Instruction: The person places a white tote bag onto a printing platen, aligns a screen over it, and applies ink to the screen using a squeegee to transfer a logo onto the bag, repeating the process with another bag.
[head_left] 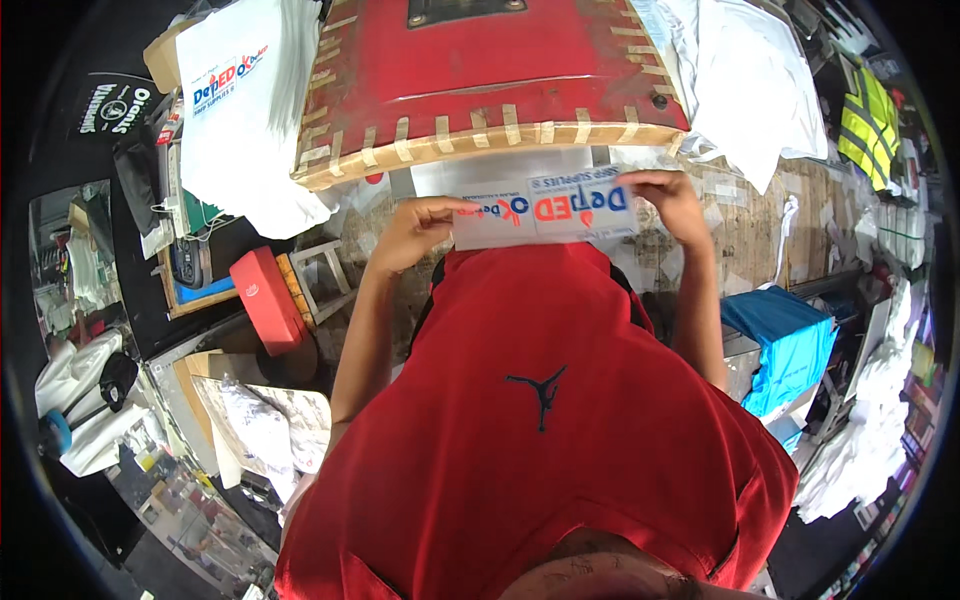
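A translucent transfer film [490, 235] with blue and red print stretches between my two hands, close in front of my red shirt. My left hand [413, 230] is closed in a pinch on the film's left end. At the film's upper right corner, my right hand [676, 205] pinches it between thumb and fingers. Just beyond the film stands a large red heat press [490, 70], its edge wrapped in strips of tan tape. A pale white sheet or cloth [500, 172] shows in the gap below the press; most of it is hidden.
White printed fabric [240, 120] hangs left of the press, and more white cloth [750, 90] lies at its right. A red box [268, 300] sits by a small frame at the left. Blue cloth [790, 340] drapes at the right, near a yellow safety vest [868, 130].
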